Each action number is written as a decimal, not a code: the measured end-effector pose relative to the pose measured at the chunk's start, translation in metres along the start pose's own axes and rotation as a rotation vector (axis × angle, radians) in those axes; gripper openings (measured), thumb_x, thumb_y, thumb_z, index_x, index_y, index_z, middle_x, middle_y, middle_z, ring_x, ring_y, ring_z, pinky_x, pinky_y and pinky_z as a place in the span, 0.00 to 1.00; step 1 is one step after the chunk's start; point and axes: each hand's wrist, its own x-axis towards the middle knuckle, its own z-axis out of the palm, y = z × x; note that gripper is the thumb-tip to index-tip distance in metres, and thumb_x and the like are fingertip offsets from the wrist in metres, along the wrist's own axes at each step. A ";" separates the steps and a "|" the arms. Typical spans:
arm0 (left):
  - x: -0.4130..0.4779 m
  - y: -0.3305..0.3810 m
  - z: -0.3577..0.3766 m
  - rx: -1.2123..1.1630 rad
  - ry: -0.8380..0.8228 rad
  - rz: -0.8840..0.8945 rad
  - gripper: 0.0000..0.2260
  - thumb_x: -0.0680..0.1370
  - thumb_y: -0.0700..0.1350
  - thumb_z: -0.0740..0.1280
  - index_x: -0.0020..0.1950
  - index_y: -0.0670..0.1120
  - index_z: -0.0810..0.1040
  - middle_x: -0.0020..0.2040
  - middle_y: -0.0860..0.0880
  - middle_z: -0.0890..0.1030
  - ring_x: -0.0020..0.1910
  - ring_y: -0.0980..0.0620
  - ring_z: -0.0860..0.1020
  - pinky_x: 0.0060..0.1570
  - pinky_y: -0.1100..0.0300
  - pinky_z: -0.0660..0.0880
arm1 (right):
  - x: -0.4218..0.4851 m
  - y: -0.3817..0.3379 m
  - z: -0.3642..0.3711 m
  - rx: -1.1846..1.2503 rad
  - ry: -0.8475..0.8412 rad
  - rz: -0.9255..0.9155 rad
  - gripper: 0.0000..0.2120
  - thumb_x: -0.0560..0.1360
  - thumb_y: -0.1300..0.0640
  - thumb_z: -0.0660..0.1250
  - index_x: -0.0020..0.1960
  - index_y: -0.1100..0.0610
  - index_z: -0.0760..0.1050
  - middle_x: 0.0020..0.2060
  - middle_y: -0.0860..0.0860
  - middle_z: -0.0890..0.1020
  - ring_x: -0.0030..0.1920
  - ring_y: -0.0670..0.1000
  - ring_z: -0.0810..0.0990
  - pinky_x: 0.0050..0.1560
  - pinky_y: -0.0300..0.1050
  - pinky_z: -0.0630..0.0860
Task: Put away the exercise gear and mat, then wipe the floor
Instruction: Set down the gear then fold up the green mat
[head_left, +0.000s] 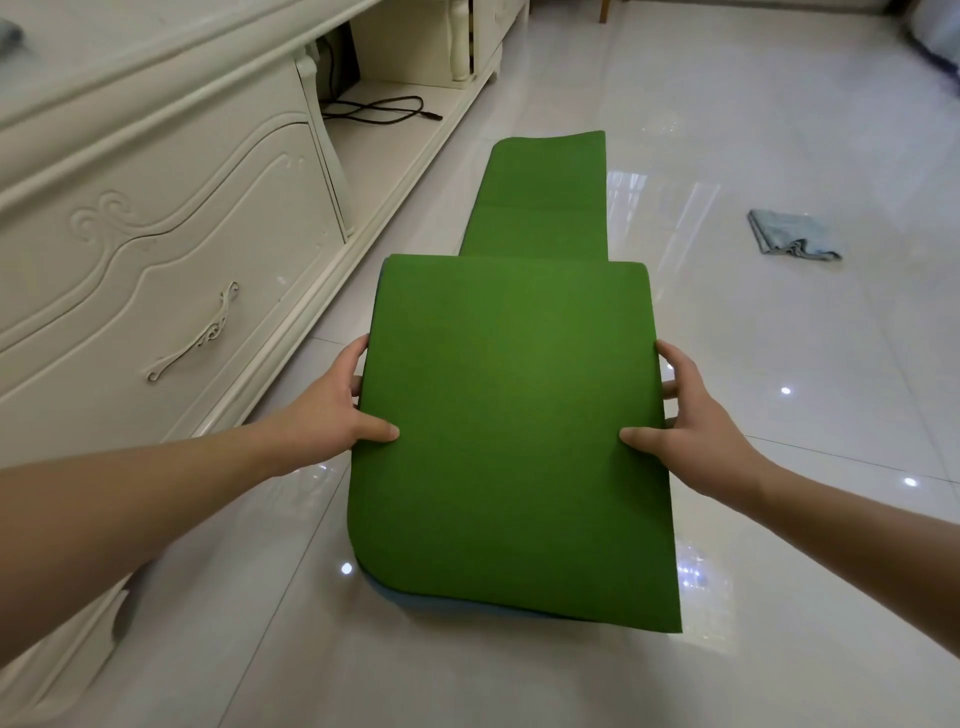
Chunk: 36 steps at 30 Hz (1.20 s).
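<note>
Underfoot, glossy white tiles (779, 364) beside a cream cabinet (156, 234)

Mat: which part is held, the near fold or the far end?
The near fold: the left hand and right hand grip its sides. The far end lies flat on the floor, untouched.

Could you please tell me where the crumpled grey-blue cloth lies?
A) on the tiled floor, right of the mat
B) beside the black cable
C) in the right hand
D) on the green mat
A: the cloth lies on the tiled floor, apart from the green mat that the left hand and right hand grip.
</note>
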 end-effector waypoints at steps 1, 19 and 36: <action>0.003 -0.001 0.001 0.008 0.006 -0.001 0.47 0.71 0.31 0.74 0.77 0.63 0.53 0.59 0.48 0.79 0.52 0.46 0.83 0.45 0.52 0.82 | 0.003 0.002 0.000 0.003 -0.003 -0.001 0.44 0.73 0.65 0.71 0.75 0.36 0.51 0.54 0.44 0.74 0.41 0.49 0.85 0.41 0.44 0.81; 0.039 -0.036 0.042 0.183 -0.026 -0.032 0.51 0.71 0.31 0.74 0.78 0.63 0.47 0.55 0.62 0.71 0.51 0.51 0.81 0.47 0.55 0.81 | 0.032 0.065 0.010 -0.021 -0.091 0.110 0.47 0.71 0.65 0.74 0.77 0.40 0.49 0.67 0.44 0.68 0.51 0.43 0.80 0.44 0.38 0.80; 0.072 -0.064 0.056 0.282 0.009 -0.070 0.31 0.76 0.38 0.69 0.75 0.57 0.63 0.64 0.50 0.71 0.53 0.54 0.78 0.49 0.58 0.79 | 0.051 0.104 0.029 -0.174 -0.069 0.194 0.42 0.72 0.54 0.74 0.76 0.40 0.53 0.69 0.46 0.69 0.58 0.52 0.78 0.61 0.56 0.76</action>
